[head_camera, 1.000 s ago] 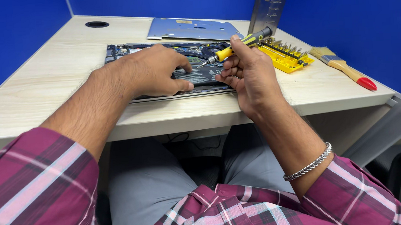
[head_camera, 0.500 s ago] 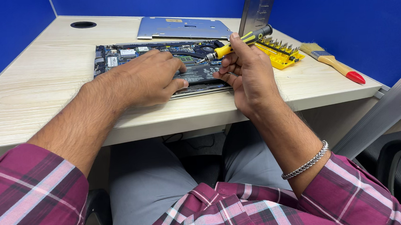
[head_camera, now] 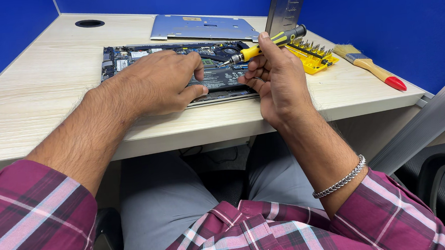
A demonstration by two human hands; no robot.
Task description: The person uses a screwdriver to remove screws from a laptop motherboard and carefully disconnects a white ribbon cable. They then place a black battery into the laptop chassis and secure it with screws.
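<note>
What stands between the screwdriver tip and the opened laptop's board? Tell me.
Nothing visible. The right hand holds the yellow screwdriver, its tip over the opened laptop near the fan. The left hand lies flat on the laptop beside it, not in the tip's way.

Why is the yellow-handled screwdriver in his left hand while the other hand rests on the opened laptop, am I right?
Not quite: the head view shows the yellow-handled screwdriver in the right hand; the left hand rests on the opened laptop.

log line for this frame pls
left hand flat on opened laptop | right hand holds yellow screwdriver | bit tray beside
</note>
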